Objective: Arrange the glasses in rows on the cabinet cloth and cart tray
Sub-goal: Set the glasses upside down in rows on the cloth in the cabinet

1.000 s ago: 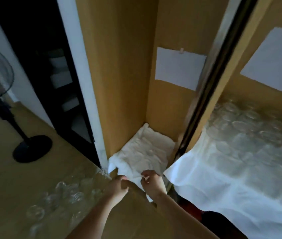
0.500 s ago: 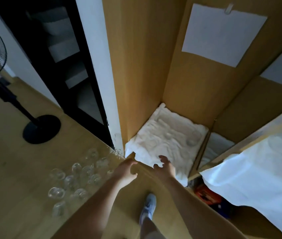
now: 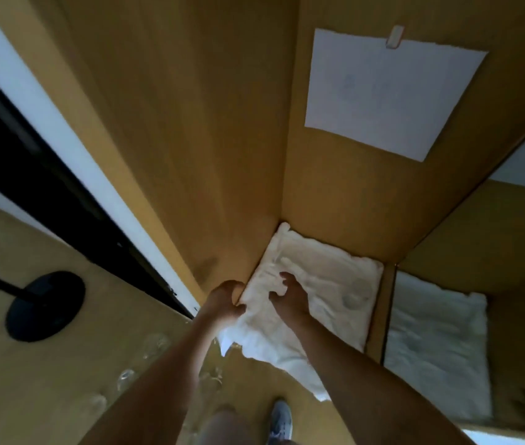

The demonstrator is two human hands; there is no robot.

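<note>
Moved: left hand [image 3: 224, 300] and right hand [image 3: 287, 297] have gone forward from the front edge onto the cabinet cloth [image 3: 319, 274].
Left hand: pinches the cloth's left edge.
Right hand: fingers bent on the cloth. Gripping or pressing, I cannot tell.
Glasses [image 3: 155, 343]: on the wooden surface [image 3: 46, 380], lower left, off the cloth.
Risk: a hard tug could bunch the cloth, and rows would wobble.
</note>
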